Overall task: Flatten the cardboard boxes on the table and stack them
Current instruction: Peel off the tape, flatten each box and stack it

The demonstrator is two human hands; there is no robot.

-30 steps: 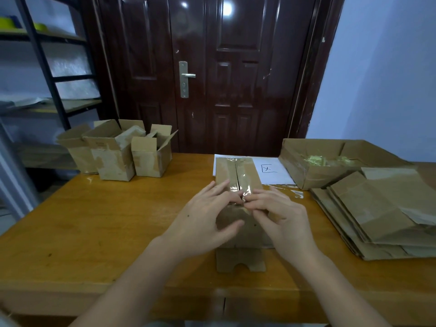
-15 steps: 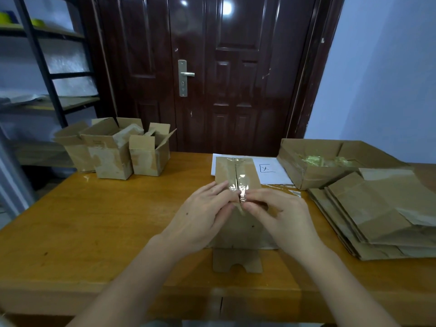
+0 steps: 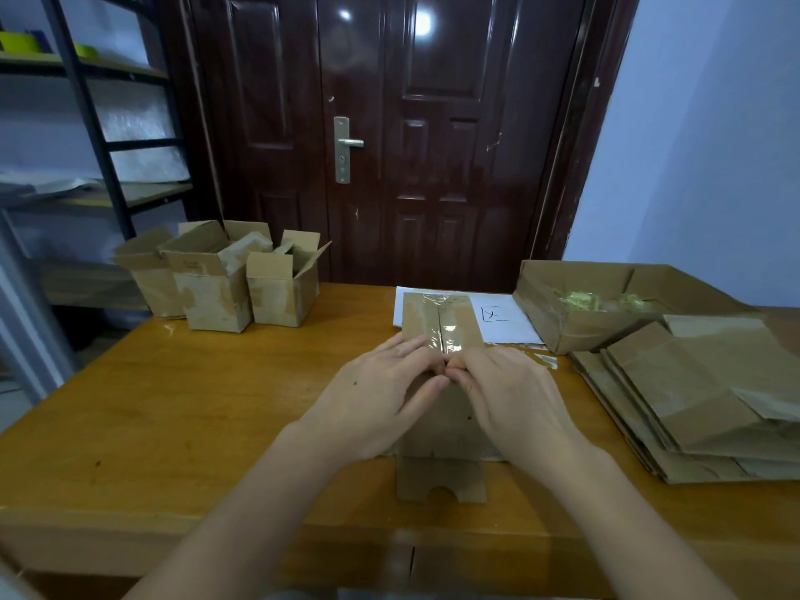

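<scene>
Behind the wooden table (image 3: 182,409) stands a dark panelled door (image 3: 389,136), with metal shelving (image 3: 99,123) left of it. At the table's middle a taped cardboard box (image 3: 441,322) lies with its long axis running from near edge to far edge, its notched flap (image 3: 441,485) pointing at the near edge. The left hand (image 3: 376,404) and right hand (image 3: 515,400) rest on it, fingertips curled and meeting at the tape seam (image 3: 446,335); whether they pinch the tape I cannot tell. Three open boxes (image 3: 225,279) stand at the far left corner. Flattened boxes (image 3: 692,400) are stacked along the right edge, beside a shallow open carton (image 3: 575,322) and white paper (image 3: 511,322).
</scene>
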